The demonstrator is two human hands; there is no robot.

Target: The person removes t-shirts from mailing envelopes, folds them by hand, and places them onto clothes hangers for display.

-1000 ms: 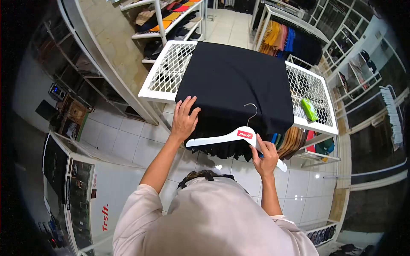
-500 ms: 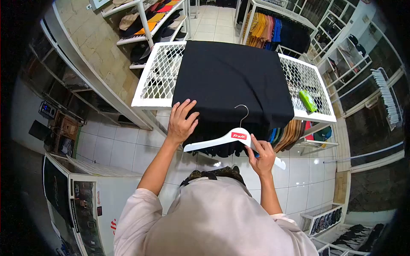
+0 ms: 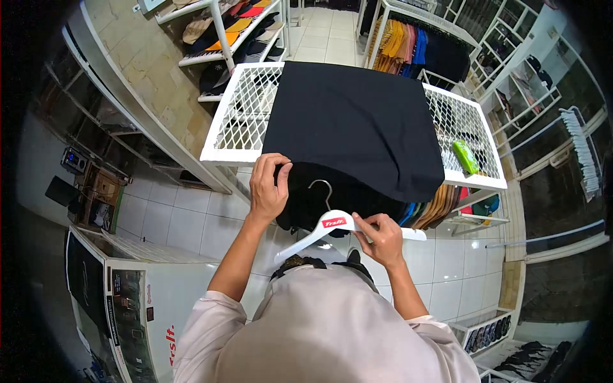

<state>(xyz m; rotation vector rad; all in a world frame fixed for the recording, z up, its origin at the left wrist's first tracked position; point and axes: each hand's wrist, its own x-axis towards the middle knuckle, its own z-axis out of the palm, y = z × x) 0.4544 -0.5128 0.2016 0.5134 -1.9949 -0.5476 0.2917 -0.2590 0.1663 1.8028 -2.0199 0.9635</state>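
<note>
A white clothes hanger [image 3: 313,236] with a red label and a metal hook is gripped near its middle by my right hand [image 3: 381,241]. It tilts, one arm sloping down to the left. Black cloth [image 3: 351,121] lies spread over the white rack top, and its front edge curves up in the middle. At that cloth's front left corner, my left hand [image 3: 268,188] pinches the edge between thumb and fingers. Dark fabric hangs below the edge, behind the hanger hook.
The white mesh rack top [image 3: 239,155] shows on both sides of the cloth. A green packet [image 3: 466,157] rests on its right side. Coloured garments [image 3: 434,207] hang underneath. Shelves of caps [image 3: 236,35] stand back left, and a white cabinet [image 3: 172,293] at lower left.
The hanger has moved left and tilted more, with my right hand. My left hand has gone from lying on the cloth to pinching its edge, and the front edge has lifted.
</note>
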